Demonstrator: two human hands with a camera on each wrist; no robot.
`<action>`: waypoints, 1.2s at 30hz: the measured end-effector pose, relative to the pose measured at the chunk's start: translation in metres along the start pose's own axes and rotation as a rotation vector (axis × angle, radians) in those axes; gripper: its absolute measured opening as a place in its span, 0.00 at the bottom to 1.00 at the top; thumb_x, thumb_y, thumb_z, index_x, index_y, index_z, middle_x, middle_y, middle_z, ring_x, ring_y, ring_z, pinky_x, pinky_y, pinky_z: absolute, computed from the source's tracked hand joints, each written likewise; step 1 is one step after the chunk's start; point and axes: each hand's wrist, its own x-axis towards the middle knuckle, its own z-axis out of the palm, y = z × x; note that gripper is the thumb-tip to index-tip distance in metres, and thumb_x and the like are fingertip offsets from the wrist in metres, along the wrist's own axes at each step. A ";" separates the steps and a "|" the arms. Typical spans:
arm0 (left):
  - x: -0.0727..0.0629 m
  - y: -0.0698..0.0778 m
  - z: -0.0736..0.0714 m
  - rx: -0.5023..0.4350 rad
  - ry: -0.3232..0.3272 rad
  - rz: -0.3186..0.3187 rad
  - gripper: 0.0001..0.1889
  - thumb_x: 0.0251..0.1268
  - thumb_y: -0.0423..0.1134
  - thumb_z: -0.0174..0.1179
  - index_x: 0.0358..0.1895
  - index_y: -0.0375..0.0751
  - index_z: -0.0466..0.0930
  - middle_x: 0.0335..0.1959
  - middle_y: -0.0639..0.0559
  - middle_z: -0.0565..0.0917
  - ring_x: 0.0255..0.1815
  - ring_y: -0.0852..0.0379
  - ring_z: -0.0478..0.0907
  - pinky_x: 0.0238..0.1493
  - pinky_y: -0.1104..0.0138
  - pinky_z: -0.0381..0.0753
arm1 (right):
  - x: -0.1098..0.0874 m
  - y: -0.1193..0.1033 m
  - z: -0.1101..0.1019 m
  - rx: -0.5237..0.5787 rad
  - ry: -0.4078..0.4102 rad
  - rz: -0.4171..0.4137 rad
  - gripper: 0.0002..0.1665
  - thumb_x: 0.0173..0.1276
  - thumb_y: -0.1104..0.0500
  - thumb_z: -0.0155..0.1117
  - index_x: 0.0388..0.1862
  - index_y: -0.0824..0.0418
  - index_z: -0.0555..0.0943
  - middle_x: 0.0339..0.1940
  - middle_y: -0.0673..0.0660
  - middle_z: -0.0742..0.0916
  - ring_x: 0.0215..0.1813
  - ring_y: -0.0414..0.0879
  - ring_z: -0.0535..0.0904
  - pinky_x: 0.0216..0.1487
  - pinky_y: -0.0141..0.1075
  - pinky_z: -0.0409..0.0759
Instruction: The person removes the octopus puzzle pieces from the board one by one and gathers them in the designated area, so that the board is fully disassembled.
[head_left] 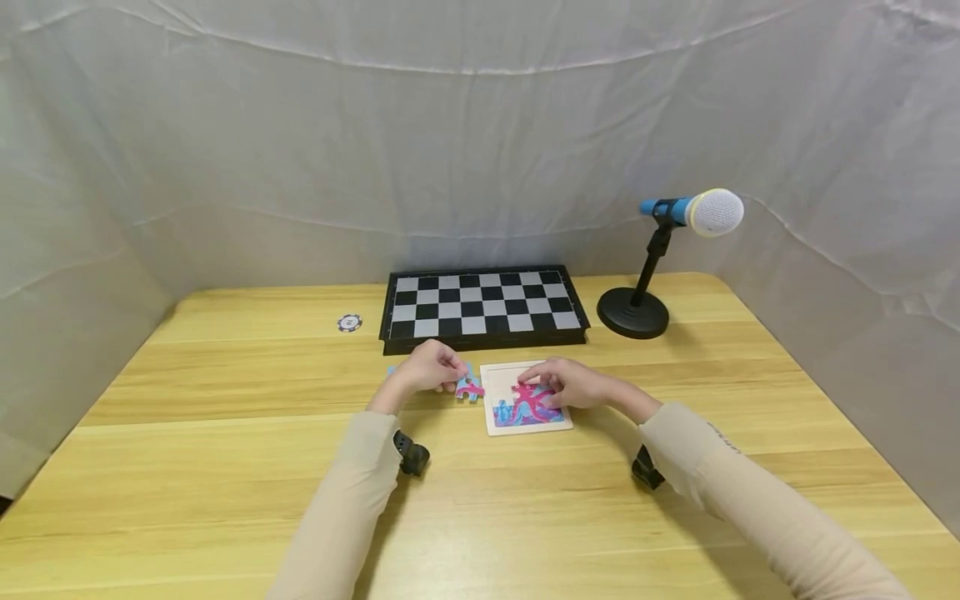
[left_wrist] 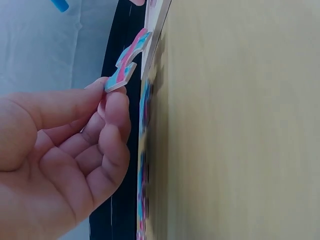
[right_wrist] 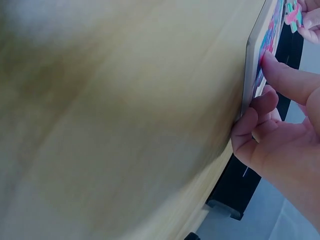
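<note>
My left hand (head_left: 429, 367) pinches a jigsaw piece (head_left: 469, 385) in blue and pink between thumb and fingertips. The piece is tilted just left of a pale puzzle board (head_left: 489, 379); in the left wrist view its tip reaches the board's edge. Set in the board are pieces with a pink octopus (head_left: 531, 402) over blue and purple. My right hand (head_left: 573, 383) holds the board at its right side, thumb on the picture, an index finger by the octopus's head and other fingers curled at the rim. More loose jigsaw pieces (left_wrist: 144, 107) lie under the left hand, mostly hidden.
Behind the hands lies a black-and-white checkered board (head_left: 483, 304). A blue microphone (head_left: 693, 211) stands on a round black base (head_left: 633, 313) at the back right. A poker chip (head_left: 349, 322) lies at the back left. Pale cloth (head_left: 465, 150) hangs behind the wooden table (head_left: 225, 467).
</note>
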 end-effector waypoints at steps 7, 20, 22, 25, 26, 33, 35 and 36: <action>-0.005 -0.010 -0.010 -0.032 0.025 -0.007 0.05 0.59 0.30 0.57 0.33 0.31 0.79 0.22 0.48 0.79 0.21 0.59 0.74 0.25 0.71 0.75 | 0.001 0.002 -0.002 -0.011 0.023 0.059 0.28 0.56 0.71 0.62 0.57 0.69 0.70 0.31 0.56 0.73 0.32 0.47 0.66 0.33 0.34 0.66; -0.025 -0.028 -0.035 -0.083 0.027 0.043 0.06 0.60 0.27 0.54 0.33 0.26 0.77 0.20 0.47 0.78 0.20 0.57 0.73 0.26 0.68 0.75 | 0.000 0.001 -0.001 -0.015 0.041 0.097 0.28 0.56 0.69 0.63 0.57 0.70 0.70 0.33 0.57 0.73 0.32 0.47 0.66 0.35 0.34 0.67; -0.027 -0.031 -0.039 -0.085 0.029 0.034 0.06 0.60 0.27 0.54 0.34 0.25 0.77 0.21 0.46 0.78 0.20 0.57 0.73 0.26 0.68 0.75 | 0.000 0.001 -0.001 -0.023 0.044 0.095 0.29 0.56 0.69 0.63 0.57 0.70 0.69 0.32 0.56 0.73 0.32 0.46 0.66 0.34 0.34 0.67; -0.030 -0.036 -0.043 -0.084 0.030 0.020 0.06 0.60 0.27 0.53 0.35 0.25 0.77 0.21 0.46 0.78 0.20 0.58 0.73 0.27 0.68 0.75 | 0.000 0.002 0.000 -0.036 0.046 0.092 0.29 0.56 0.68 0.63 0.57 0.70 0.69 0.31 0.56 0.73 0.31 0.46 0.66 0.33 0.34 0.67; -0.031 -0.037 -0.044 -0.083 0.030 0.017 0.06 0.60 0.27 0.53 0.35 0.25 0.77 0.22 0.46 0.78 0.21 0.58 0.73 0.27 0.68 0.75 | 0.000 0.003 0.000 -0.038 0.046 0.092 0.29 0.56 0.68 0.64 0.57 0.70 0.69 0.31 0.56 0.73 0.31 0.46 0.66 0.33 0.34 0.67; -0.038 -0.050 -0.054 -0.105 0.031 0.001 0.06 0.60 0.26 0.52 0.36 0.24 0.76 0.24 0.45 0.79 0.22 0.58 0.74 0.29 0.67 0.75 | 0.000 0.004 0.000 -0.035 0.044 0.083 0.28 0.56 0.68 0.63 0.57 0.71 0.70 0.32 0.56 0.73 0.32 0.46 0.66 0.34 0.33 0.67; -0.039 -0.052 -0.056 -0.108 0.027 0.001 0.06 0.60 0.26 0.52 0.36 0.23 0.76 0.23 0.46 0.79 0.22 0.58 0.73 0.29 0.67 0.75 | 0.000 0.004 0.000 -0.033 0.042 0.074 0.28 0.56 0.68 0.63 0.57 0.71 0.70 0.33 0.56 0.73 0.32 0.46 0.66 0.34 0.33 0.67; -0.040 -0.053 -0.057 -0.107 0.025 0.000 0.06 0.60 0.25 0.52 0.36 0.23 0.76 0.22 0.46 0.78 0.22 0.58 0.73 0.29 0.67 0.75 | 0.000 0.004 -0.001 -0.033 0.041 0.072 0.27 0.56 0.68 0.63 0.57 0.70 0.70 0.33 0.56 0.74 0.32 0.46 0.66 0.34 0.34 0.67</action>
